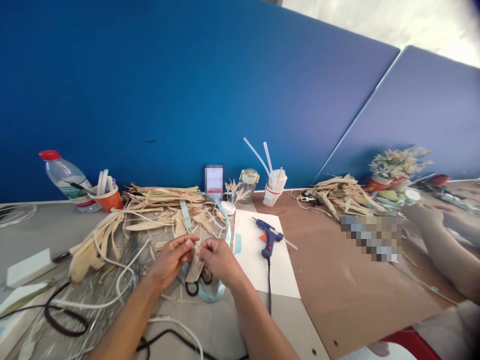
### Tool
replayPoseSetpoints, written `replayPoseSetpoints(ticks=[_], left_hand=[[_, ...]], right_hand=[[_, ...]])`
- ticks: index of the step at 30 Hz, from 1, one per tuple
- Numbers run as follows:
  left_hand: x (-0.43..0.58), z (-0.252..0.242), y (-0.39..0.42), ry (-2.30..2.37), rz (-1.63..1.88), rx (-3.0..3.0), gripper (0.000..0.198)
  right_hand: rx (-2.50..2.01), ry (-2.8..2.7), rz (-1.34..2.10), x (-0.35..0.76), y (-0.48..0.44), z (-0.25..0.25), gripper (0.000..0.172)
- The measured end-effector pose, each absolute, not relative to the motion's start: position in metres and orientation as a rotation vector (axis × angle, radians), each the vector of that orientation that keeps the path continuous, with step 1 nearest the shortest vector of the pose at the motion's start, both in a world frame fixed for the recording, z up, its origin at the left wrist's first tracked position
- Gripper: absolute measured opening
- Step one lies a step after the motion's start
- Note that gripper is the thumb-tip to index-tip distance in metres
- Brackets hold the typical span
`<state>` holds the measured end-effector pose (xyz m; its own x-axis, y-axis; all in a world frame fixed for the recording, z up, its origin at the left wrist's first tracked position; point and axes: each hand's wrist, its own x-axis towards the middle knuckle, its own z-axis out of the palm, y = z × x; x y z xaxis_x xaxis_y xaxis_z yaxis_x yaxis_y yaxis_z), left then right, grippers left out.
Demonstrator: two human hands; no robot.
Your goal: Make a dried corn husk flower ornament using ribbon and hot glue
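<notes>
The pale strip [195,270] hangs at the frame's lower centre, below your fingertips, its long axis running down the frame. Your right hand [219,259], nearer, pinches it; your left [170,261] curls alongside — its grip unclear. The strip looks flat, papery; round-looped scissors [192,289] lie behind.

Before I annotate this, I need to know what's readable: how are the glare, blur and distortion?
Head view: washed-out brightness at top right, above the blue partition; head view: far-right forearm soft, outer edges seemingly stretched; head view: left hand and right hand fairly clear, pixelation masking the small screen.
</notes>
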<state>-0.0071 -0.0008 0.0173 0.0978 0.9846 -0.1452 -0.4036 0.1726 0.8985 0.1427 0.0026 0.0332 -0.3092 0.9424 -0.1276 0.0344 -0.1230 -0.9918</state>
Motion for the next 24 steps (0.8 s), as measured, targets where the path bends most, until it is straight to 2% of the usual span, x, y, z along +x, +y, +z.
replayPoseSetpoints(ticks=[6, 15, 24], left_hand=[[-0.003, 0.012, 0.0, 0.982, 1.146, 0.873, 0.033], [0.003, 0.002, 0.002, 1.141, 1.22, 1.069, 0.024], [0.009, 0.007, -0.001, 1.122, 1.248, 0.962, 0.026]], right_hand=[[-1.247, -1.51, 1.211, 0.142, 0.001, 0.038, 0.016], [-1.502, -1.75, 0.842, 0.136, -0.001, 0.032, 0.014], [-1.457, -1.728, 0.873, 0.133, -0.002, 0.03, 0.016]])
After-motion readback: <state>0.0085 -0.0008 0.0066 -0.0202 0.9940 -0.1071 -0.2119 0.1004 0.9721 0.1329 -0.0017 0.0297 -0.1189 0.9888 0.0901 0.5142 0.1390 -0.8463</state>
